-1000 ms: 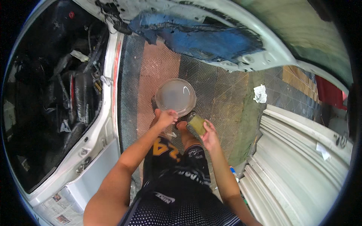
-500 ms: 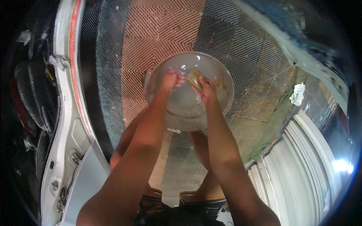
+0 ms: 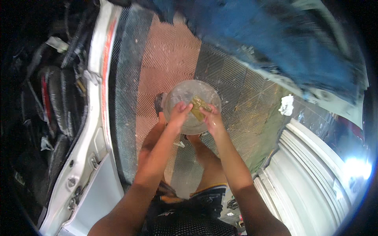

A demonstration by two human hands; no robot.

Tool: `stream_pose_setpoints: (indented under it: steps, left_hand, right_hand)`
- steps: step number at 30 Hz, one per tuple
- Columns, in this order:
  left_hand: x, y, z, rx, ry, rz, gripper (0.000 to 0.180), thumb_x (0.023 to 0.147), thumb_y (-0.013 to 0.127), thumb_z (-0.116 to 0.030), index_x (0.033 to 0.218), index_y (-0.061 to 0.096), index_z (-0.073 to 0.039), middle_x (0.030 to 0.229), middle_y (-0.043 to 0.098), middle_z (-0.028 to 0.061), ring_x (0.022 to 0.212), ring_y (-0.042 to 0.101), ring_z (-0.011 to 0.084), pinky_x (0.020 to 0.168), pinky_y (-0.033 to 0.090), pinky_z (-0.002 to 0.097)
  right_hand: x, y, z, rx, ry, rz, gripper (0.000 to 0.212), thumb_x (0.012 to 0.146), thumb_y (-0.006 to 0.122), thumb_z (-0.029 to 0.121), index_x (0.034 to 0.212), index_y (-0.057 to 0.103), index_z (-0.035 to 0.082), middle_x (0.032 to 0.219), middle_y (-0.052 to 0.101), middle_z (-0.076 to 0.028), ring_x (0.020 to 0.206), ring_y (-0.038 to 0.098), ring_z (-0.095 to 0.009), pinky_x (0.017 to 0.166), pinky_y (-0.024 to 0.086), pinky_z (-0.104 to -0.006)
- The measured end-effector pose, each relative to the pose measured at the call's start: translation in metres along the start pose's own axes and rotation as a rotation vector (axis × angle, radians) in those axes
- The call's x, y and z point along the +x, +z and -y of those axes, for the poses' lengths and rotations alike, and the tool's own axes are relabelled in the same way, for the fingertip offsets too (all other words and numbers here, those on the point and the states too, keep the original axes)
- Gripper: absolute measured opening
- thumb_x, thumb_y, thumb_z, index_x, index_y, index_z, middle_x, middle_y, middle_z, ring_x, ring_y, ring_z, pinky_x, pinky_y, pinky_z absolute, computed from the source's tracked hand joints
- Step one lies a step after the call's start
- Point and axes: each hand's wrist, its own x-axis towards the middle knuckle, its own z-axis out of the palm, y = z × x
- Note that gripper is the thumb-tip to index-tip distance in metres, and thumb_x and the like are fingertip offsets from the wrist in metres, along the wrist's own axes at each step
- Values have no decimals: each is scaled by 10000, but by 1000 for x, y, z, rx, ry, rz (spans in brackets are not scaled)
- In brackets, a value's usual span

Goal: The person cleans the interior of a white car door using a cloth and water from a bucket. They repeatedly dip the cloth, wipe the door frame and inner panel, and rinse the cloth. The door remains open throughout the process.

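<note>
Between my hands is a wet, yellowish-brown rectangular piece (image 3: 199, 103), like a pad or a folded sheet of sandpaper; I cannot tell which. My right hand (image 3: 213, 119) grips it by its right side, with the thumb lying across its face. At its left edge, the fingertips of my left hand (image 3: 180, 115) pinch it. Both hands are over a round, translucent bucket (image 3: 212, 89) standing on the floor. What lies at the bottom of the bucket is partly hidden by the hands and the piece.
Patterned tiles in red and dark grey cover the floor (image 3: 165, 55). On the left runs a white car-body edge (image 3: 96, 74) with dark parts beyond it. A blue covering (image 3: 271, 35) spreads at upper right, and white ribbed panels (image 3: 307, 177) stand at lower right.
My left hand has come over to the yellowish-brown piece and taken its left edge. Both hands hold it higher over the bucket. The whole view has shifted, with more blue covering showing.
</note>
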Motion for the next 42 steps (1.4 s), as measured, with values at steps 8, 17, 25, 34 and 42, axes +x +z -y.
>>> stream_pose_setpoints:
  steps: [8,17,25,34,42]
  left_hand:
    - [-159,-30,-222,298,660,226,159,884,752,-67,1021,715,6,1068,688,95,982,654,179,857,516,335]
    - [-243,-33,-389,-31,734,511,353,863,743,54,1198,645,2,1059,698,103,1019,660,155,852,546,296]
    - [-252,-40,-429,346,1275,513,302,810,722,83,1097,681,-2,1129,714,125,1002,688,206,833,552,322]
    - [-322,-14,-453,619,1675,415,396,842,796,-137,1209,687,-34,1182,709,158,1106,658,392,935,533,431]
    - [-314,24,-442,70,889,527,192,964,714,-130,1065,711,33,872,732,61,713,697,106,627,556,252]
  right_hand:
    - [-223,108,131,-414,-339,55,199,920,759,101,1047,630,20,885,711,-40,738,664,-110,651,606,-284]
    - [-338,184,226,-61,-501,292,197,958,703,98,1028,539,16,995,643,-100,842,698,-218,754,670,-420]
    - [-365,200,256,-122,-532,305,210,986,573,50,1172,618,-37,1099,709,-158,953,734,-274,815,645,-436]
    - [-387,169,322,-126,-456,511,296,1011,525,95,1237,632,-63,1156,716,-187,1032,732,-308,891,624,-456]
    - [-399,145,350,-471,-617,535,415,940,762,252,1243,620,5,1031,699,-79,891,702,-181,739,631,-346]
